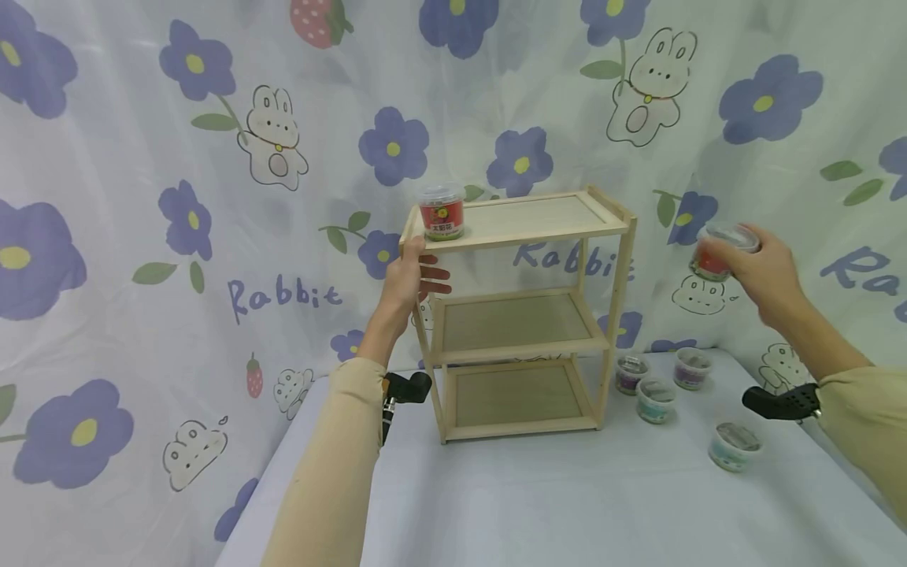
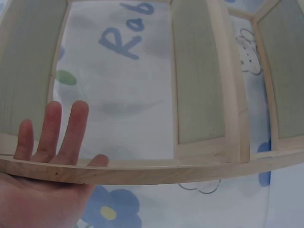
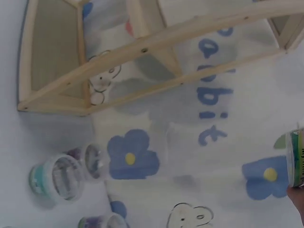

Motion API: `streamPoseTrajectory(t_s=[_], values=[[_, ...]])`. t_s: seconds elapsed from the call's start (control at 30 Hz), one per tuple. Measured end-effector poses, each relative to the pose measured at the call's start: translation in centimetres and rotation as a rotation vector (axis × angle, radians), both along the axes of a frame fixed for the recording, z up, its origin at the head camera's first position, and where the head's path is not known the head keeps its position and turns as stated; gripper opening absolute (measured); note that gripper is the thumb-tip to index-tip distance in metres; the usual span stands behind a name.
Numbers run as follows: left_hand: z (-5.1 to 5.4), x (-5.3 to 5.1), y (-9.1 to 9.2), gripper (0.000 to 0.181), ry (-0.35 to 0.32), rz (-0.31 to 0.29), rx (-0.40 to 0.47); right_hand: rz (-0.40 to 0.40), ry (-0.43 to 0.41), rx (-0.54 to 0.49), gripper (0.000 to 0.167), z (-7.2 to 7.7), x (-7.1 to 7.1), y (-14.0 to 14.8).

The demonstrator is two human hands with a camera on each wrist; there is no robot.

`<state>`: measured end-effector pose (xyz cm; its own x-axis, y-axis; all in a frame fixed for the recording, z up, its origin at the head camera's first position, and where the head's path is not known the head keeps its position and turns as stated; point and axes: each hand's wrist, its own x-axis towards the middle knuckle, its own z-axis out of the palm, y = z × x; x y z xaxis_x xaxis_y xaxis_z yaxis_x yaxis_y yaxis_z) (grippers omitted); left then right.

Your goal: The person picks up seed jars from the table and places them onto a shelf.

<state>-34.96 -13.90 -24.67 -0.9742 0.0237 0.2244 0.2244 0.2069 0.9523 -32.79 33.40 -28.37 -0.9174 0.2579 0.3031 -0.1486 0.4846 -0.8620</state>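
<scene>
A three-tier wooden shelf stands on the white table. My left hand rests against its left front post near the top, fingers extended past the wood; the left wrist view shows the hand with fairly straight fingers behind the post. Just above it, a red-labelled cup with a clear lid stands on the top tier's left front corner. Off to the shelf's right, my right hand holds another red-labelled cup in the air. Only part of that cup shows in the right wrist view.
Right of the shelf, purple-labelled cups and teal-labelled cups stand on the table. A curtain printed with flowers and rabbits hangs behind the shelf.
</scene>
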Motion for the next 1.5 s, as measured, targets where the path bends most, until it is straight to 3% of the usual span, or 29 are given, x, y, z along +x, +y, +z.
streamPoseTrajectory(t_s=[0.37,0.93,1.17,1.5], values=[[0.0,-0.1,-0.2,0.059,-0.015,0.018,0.002,0.030,0.086,-0.026,0.084,5.2,-0.8,-3.3],[0.0,-0.1,-0.2,0.061,-0.012,0.024,0.010,0.071,0.083,-0.069,0.089,11.6,-1.9,-9.5],[0.1,-0.1,-0.2,0.061,-0.014,0.021,0.011,0.110,0.081,-0.076,0.088,12.7,-2.2,-11.4],[-0.1,0.0,-0.1,0.063,-0.014,0.015,-0.005,0.112,0.066,-0.133,0.086,12.6,-2.9,-13.1]])
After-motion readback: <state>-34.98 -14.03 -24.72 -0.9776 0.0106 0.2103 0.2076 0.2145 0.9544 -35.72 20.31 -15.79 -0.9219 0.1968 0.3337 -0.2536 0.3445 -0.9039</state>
